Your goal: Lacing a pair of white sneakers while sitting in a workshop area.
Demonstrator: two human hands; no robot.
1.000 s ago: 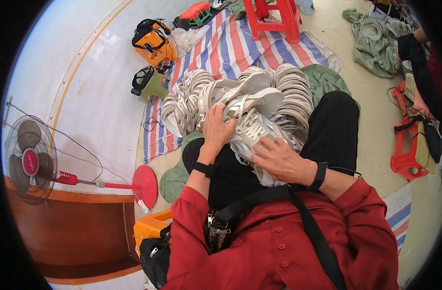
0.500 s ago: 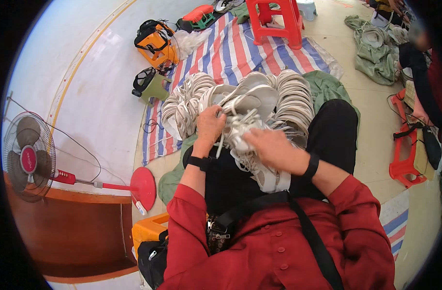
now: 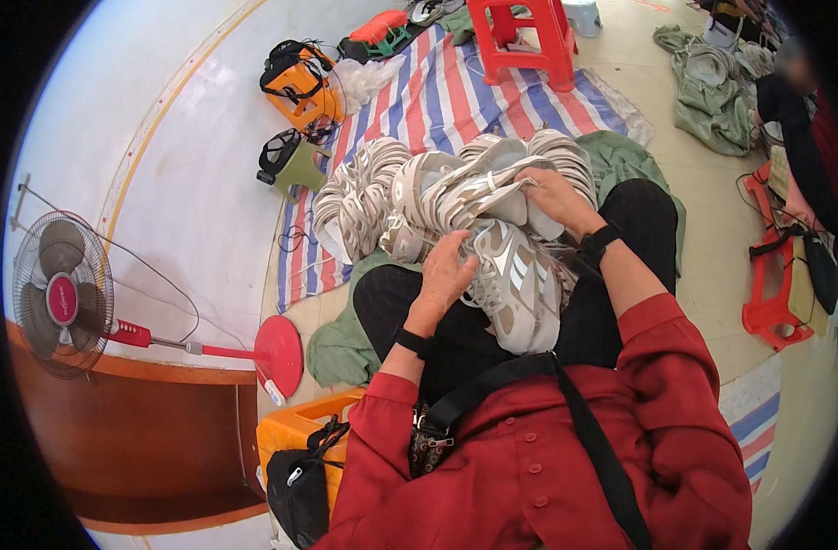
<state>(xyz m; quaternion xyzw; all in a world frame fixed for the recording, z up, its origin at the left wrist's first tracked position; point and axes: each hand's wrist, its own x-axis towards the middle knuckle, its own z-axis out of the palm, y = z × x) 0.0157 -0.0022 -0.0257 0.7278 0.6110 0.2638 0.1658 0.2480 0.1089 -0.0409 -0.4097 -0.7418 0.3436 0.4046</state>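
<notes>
- my left hand (image 3: 445, 268) lies on the near side of the grey-and-white shoe upper (image 3: 515, 286) in my lap, fingers curled closed around its edge.
- my right hand (image 3: 555, 197) reaches further out, fingers closed on a pale shoe piece (image 3: 479, 188) at the top of the heap (image 3: 382, 188) just past my knees.
- to do this step well i judge the left hand should pin the upper flat against my thigh while the right draws one single piece free, lifting rather than dragging, so the stacked rows don't slide.
- keeping the laces clear of my fingers would help; they look tangled near the left hand.
- the heap sits at the near edge of the striped mat (image 3: 456, 92), spilling toward my legs.
- counted: one upper in my lap; the uppers in the heap are too many and too overlapped to count, several rows at least.
- one red stool (image 3: 520, 37) at the mat's far edge, one orange bag (image 3: 300, 82) and one green jug (image 3: 291, 160) by its left edge.
- one standing fan (image 3: 61, 293) on the floor to my left, one orange crate (image 3: 295, 431) by my left hip.
- another person (image 3: 804, 137) sits well apart at the right.
</notes>
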